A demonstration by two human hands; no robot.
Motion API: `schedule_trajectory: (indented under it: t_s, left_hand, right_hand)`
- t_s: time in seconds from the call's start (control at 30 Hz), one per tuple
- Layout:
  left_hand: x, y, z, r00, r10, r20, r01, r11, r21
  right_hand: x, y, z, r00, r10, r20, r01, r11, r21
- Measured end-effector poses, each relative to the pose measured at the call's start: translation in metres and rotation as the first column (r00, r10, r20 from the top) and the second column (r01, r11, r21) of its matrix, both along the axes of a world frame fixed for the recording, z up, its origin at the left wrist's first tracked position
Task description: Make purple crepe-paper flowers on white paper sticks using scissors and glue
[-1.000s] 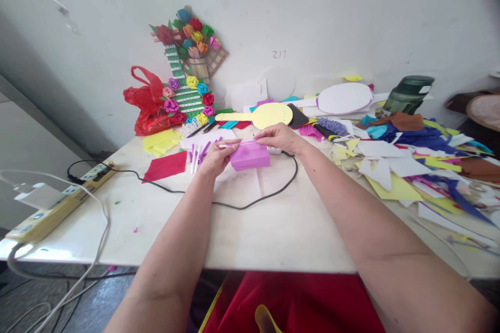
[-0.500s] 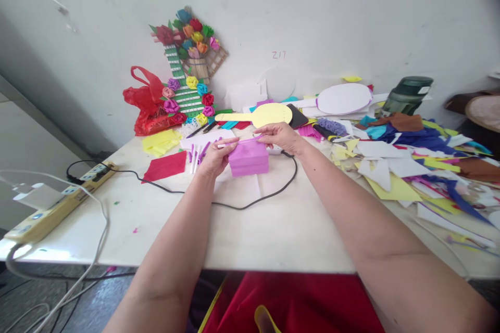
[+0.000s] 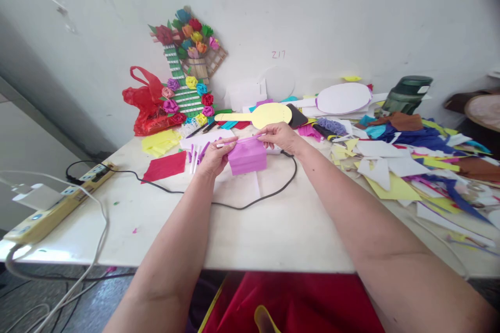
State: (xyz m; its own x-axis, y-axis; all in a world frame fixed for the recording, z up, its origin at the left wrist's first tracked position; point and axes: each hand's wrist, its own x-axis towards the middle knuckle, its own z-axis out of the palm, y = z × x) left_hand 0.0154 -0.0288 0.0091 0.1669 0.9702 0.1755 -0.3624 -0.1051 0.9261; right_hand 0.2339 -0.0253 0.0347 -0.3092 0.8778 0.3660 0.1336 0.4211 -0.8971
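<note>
A sheet of purple crepe paper point(image 3: 247, 160) hangs between my two hands above the table, its upper edge rolled into a narrow tube. My left hand point(image 3: 217, 156) pinches the tube's left end, where a thin pale stick point(image 3: 222, 144) pokes out past the fingers. At the upper right corner, my right hand point(image 3: 278, 136) is closed on the same paper with thumb and fingertips. Several purple and white rolled sticks point(image 3: 195, 158) lie on the table just left of my left hand. A yellow paddle-shaped cutout point(image 3: 271, 114) lies behind my hands.
A black cable point(image 3: 242, 208) loops across the table below the paper, from a power strip point(image 3: 66, 200) at left. Red paper point(image 3: 164, 166) lies left. Paper scraps point(image 3: 390, 166) and a dark green bottle point(image 3: 408, 94) are on the right. Paper flowers point(image 3: 191, 80) stand against the wall.
Both hands keep their hold on the purple crepe paper. The sheet's lower edge sits slightly higher and its right edge slightly further left; little else differs.
</note>
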Motion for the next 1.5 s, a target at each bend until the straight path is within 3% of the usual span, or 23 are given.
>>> schedule_trajectory:
  t_s: [1.5]
  left_hand:
    - [-0.0010, 0.0010, -0.0007, 0.998, -0.060, -0.011, 0.060, 0.998, 0.013]
  right_hand:
    - [-0.0047, -0.0058, 0.0006, 0.985, 0.065, -0.158, -0.073, 0.997, -0.041]
